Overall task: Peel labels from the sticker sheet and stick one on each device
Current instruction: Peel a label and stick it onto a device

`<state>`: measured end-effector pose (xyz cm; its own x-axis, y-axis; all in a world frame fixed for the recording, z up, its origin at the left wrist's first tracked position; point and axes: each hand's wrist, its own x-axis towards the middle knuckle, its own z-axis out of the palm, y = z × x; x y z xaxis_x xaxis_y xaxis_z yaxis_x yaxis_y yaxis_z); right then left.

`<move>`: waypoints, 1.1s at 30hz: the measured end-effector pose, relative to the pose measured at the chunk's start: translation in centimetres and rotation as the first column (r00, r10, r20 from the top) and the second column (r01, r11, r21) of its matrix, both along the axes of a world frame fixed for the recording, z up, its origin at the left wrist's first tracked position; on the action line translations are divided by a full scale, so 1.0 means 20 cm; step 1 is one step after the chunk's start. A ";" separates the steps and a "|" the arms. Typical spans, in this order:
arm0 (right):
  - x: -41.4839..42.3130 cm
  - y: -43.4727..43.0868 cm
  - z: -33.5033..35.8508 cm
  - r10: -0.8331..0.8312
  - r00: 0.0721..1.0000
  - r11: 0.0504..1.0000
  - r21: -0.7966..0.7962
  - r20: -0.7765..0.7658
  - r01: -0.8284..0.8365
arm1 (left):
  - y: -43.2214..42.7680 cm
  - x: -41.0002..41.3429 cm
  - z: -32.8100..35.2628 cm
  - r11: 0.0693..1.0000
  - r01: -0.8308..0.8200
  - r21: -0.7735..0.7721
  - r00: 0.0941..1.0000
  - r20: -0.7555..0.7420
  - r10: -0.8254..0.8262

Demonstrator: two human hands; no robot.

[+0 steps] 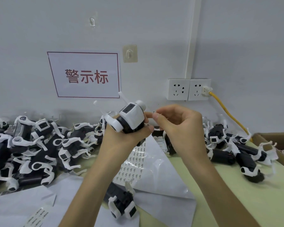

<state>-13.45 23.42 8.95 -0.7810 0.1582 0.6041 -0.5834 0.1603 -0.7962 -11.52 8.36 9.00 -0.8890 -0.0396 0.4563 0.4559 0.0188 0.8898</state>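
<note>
Got one tiny white label (pixel 155 112) pinched between thumb and forefinger of the right hand (pixel 179 125), just beside the black device in white protective wrap (pixel 132 117). Gripped in the left hand (pixel 121 138), that one, fingers curled round its body, held up above the worktop. Doesn't look stuck on yet, so mid-cycle: peeled, not applied.

Lying right under the hands: one glossy white sticker sheet (pixel 133 163) with rows of small printed labels. Plenty left on it, too many and too small to count. Also spotted a second strip of labels (pixel 38 216) at the near left edge, among plain white papers.

As for progress, hard to call. Can't make out which devices already carry a label. Counting:
- one device in hand
- one lone device (pixel 121 205) lying on the sheet's near end
- a big tangled heap on the left (pixel 36 145) — dozens, no exact count possible
- a smaller scatter on the right (pixel 239 151), maybe ten or so

Guessing one side is finished and the other waiting, but no telling which.

Further out: pale green worktop (pixel 228 185), one brown cardboard box (pixel 267 136) at the right edge, one red-bordered wall sign (pixel 85 74), two white sockets (pixel 188 89), one yellow cable (pixel 228 113) plugged in, and two clear wall hooks (pixel 129 53).
</note>
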 end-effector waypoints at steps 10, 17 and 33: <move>0.04 -0.05 -0.01 0.012 0.953 1.000 -0.003 -0.304 -0.014 | 0.02 0.00 -0.01 0.817 0.131 0.562 0.937 0.198 -0.287; 0.00 -0.01 -0.06 0.281 0.960 0.910 0.314 0.008 -0.269 | -0.01 -0.04 -0.02 0.519 0.139 0.844 0.893 0.120 -0.435; 0.00 0.03 -0.02 -0.097 0.958 0.995 -0.017 -0.272 0.096 | -0.05 -0.04 -0.03 0.677 -0.080 0.731 0.786 0.464 -0.408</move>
